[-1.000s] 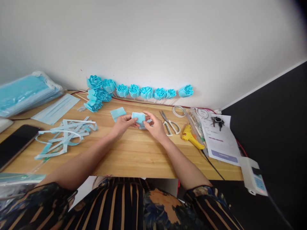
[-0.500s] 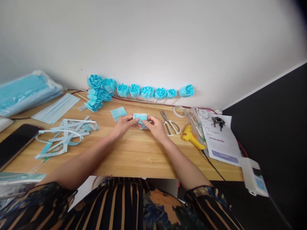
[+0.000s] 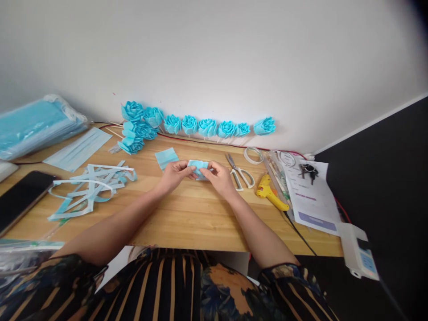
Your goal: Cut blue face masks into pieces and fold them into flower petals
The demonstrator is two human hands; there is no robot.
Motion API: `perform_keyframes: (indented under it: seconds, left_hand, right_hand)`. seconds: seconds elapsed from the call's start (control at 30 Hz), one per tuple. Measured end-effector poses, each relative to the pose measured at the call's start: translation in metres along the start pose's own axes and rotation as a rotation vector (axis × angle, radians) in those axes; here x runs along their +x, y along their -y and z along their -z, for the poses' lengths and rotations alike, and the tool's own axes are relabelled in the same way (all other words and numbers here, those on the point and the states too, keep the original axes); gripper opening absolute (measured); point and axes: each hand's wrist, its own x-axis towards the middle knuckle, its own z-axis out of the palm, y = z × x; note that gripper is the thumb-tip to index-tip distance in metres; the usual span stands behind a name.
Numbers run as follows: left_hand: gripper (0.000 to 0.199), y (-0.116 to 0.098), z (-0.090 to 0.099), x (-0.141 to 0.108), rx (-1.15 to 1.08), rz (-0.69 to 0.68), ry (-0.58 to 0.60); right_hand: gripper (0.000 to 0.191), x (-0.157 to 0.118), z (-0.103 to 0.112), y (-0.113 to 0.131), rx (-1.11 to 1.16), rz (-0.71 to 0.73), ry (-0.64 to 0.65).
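A small light-blue piece of face mask fabric point(image 3: 198, 167) is pinched between both my hands above the wooden table point(image 3: 187, 223). My left hand point(image 3: 175, 174) grips its left end, thumb on top. On the right end, my right hand point(image 3: 217, 176) presses with its thumb, the fingers curled behind. The fabric's upper edge looks slightly wavy. Just behind my left hand lies another cut blue square point(image 3: 166, 158). Scissors with white handles point(image 3: 240, 171) rest close to the right of my right hand.
Blue fabric roses point(image 3: 207, 128) line the wall. Cut mask strips point(image 3: 90, 189), a flat mask point(image 3: 78, 149), a bag of masks point(image 3: 36, 127) and a phone point(image 3: 25, 200) lie left. Right are a tape roll point(image 3: 253, 155), yellow glue gun point(image 3: 270, 193), papers point(image 3: 309, 196), keys point(image 3: 308, 171) and a power strip point(image 3: 359, 252).
The view has shifted slightly. Both hands keep hold of the fabric piece, and its upper edge has become more uneven.
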Motion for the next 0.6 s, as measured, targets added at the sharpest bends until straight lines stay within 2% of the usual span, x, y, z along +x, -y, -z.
perform_keyframes:
  seconds: [0.13,0.2,0.37,0.5,0.6]
  left_hand:
    - [0.034,0.0,-0.001,-0.001,0.072,-0.031,-0.007]
    - [0.032,-0.001,-0.001,-0.002,0.14,-0.072,-0.004]
    - [0.029,-0.003,-0.004,-0.006,0.451,-0.241,0.0]
    - [0.026,-0.002,-0.007,-0.006,0.573,-0.331,0.016]
    - [0.028,-0.001,-0.007,-0.007,0.545,-0.297,0.025]
  right_hand:
    - [0.02,0.0,0.006,0.007,-0.026,0.073,-0.035]
    - [0.023,-0.001,0.01,0.012,-0.062,0.154,-0.035]
    - [0.026,-0.004,0.009,0.02,-0.242,0.344,-0.018]
    - [0.009,-0.006,0.003,0.019,-0.269,0.353,0.013]
    - [0.013,-0.006,0.003,0.016,-0.215,0.289,-0.067]
